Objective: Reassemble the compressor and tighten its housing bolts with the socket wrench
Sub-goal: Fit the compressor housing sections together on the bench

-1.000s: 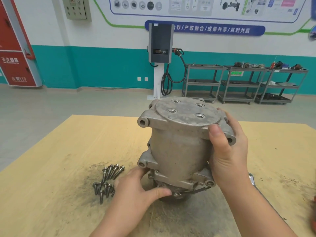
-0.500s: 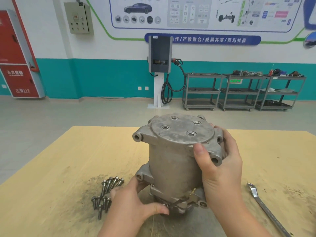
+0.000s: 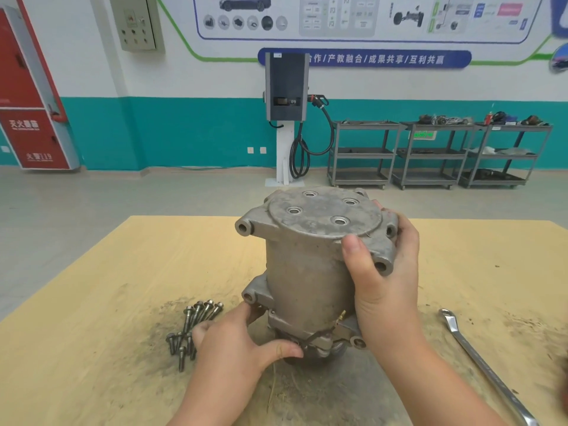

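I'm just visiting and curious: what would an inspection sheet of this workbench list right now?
Surface: wooden table, dark grime smeared around the work spot.
Job's things: compressor standing on end; loose bolts piled to its left; long wrench lying to its right.
Clutter: nothing seen.
Hands: left hand holds the compressor's lower flange; right hand grips its upper side, thumb near the top plate.
Cables: thin wire at the compressor's base; black cable hanging from the wall charging unit.
Surroundings: grey shelf carts, red fire cabinet, wall posters.
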